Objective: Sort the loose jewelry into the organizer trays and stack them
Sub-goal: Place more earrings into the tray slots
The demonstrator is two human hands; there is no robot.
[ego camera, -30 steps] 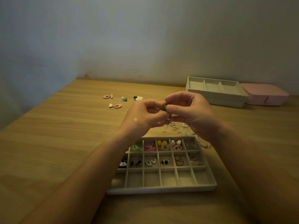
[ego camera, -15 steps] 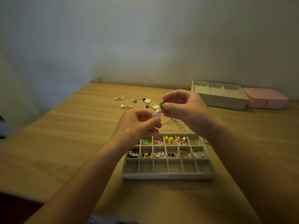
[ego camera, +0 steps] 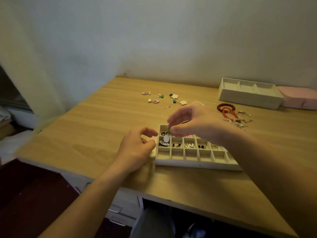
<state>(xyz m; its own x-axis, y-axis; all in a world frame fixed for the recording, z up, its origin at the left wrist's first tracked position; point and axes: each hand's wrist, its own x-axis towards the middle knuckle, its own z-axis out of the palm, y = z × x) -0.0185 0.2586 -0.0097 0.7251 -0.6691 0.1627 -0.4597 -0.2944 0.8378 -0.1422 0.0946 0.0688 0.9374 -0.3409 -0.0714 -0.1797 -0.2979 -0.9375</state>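
**Earring Held Over the Grid Tray**

An earring (ego camera: 166, 138) with a green bead and a white drop is pinched at the bead between the thumb and forefinger of the right hand (ego camera: 193, 122). The remaining fingers are loosely curled above it. The drop is hung over the left column of the grid tray (ego camera: 193, 163), at the middle row. Whether it touches the compartment cannot be told.

The left hand (ego camera: 137, 146) is held just beside the tray's left edge, its fingers loosely curled and apart, with nothing gripped. Small pieces are seen in the tray's back and middle rows.

Loose earrings (ego camera: 155, 101) are scattered on the table (ego camera: 96, 131) beyond the hands. Bracelets (ego camera: 226, 109) are laid to the right of them. A second tray (ego camera: 248, 98) is set near the wall at the far right, with a pink box (ego camera: 298, 100) just beside it.
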